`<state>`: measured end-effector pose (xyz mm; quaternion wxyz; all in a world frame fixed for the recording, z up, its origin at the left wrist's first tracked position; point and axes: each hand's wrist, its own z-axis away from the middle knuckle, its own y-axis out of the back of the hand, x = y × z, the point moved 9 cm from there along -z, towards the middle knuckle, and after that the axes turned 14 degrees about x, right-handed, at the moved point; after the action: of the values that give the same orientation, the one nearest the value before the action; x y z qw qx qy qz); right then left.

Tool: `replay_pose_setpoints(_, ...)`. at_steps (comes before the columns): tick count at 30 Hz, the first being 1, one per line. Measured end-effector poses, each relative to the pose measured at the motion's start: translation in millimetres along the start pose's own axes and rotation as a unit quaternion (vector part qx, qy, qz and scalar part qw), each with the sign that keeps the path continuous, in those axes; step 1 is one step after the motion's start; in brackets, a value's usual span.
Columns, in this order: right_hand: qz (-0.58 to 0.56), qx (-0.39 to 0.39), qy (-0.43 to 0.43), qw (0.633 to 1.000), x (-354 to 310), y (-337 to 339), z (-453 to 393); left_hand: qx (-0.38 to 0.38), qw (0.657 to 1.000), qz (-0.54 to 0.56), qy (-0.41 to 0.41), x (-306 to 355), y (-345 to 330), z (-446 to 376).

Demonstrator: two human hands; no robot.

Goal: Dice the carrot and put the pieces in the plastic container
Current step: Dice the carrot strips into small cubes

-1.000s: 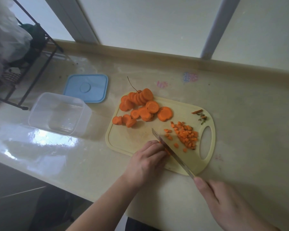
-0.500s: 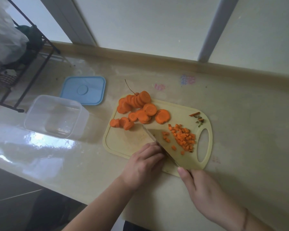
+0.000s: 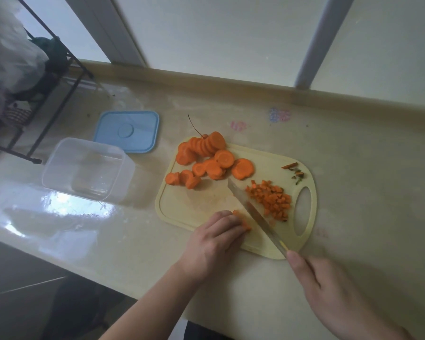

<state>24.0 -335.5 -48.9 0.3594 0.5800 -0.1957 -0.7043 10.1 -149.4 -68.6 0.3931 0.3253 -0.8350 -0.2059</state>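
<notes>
Head cam view: left hand (image 3: 215, 238) has its fingers curled down over a small carrot piece (image 3: 242, 220) on the yellow cutting board (image 3: 182, 204), pinning it near the front edge. Right hand (image 3: 329, 290) grips the knife (image 3: 253, 212), forefinger along the spine, blade slanted just beside that piece. Diced bits (image 3: 270, 200) are heaped by the board's handle hole, carrot slices (image 3: 206, 158) piled at the far side. The clear plastic container (image 3: 86, 168) sits left of the board, blue lid (image 3: 128, 131) behind it.
</notes>
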Motion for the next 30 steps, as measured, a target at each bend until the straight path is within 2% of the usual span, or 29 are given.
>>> replay_pose_setpoints(3, 0.004, 0.004, 0.018, 1.0, 0, -4, 5, 0.002, 1.0, -0.011, 0.001, 0, 3, 5)
replay_pose_setpoints(9, 0.032, -0.022, -0.009, 0.999, 16, -13, 11, -0.011, 1.0, -0.016, 0.023, -7, -4, 9)
replay_pose_setpoints(16, 0.066, 0.0, -0.01, 0.998, 19, -12, 13, -0.008, 0.999, -0.003, 0.034, -12, -5, 8)
replay_pose_setpoints(24, 0.017, -0.026, 0.043, 0.999, -11, -32, -13, 0.005, 0.999, 0.015, 0.028, -6, -3, 1)
replay_pose_setpoints(30, -0.007, -0.007, 0.0, 1.0, -3, -13, -14, 0.018, 1.0, -0.002, 0.024, -2, 0, -2)
